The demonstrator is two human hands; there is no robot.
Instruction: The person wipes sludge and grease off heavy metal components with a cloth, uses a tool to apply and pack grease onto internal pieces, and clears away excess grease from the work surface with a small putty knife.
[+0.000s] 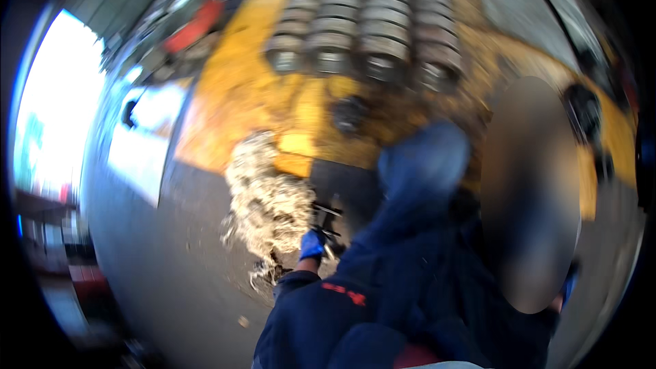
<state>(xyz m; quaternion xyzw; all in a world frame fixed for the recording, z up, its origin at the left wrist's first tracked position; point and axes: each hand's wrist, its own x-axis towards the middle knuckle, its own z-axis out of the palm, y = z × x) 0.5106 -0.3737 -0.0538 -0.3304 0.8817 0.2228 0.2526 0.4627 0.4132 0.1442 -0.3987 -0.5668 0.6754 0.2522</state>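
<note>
My left hand [312,244], in a blue glove, reaches down beside a pile of pale, shaggy rags or fibre [270,195]. Right by its fingers are dark, thin metal bars [327,219], on or next to a dark mat [348,188]. Motion smears the fingers, so I cannot make out whether they grip the bars. At the right edge of my body, a sliver of blue that looks like my gloved right hand [570,283] shows beside a blurred oval patch; its fingers are hidden.
Ahead, several rows of stacked round metal parts [331,24] stand on a worn yellow floor plate [232,89]. A small dark round part [350,113] lies before them. My bent knee [427,157] is close by. To the left are a white board [140,154] and a red object [195,26].
</note>
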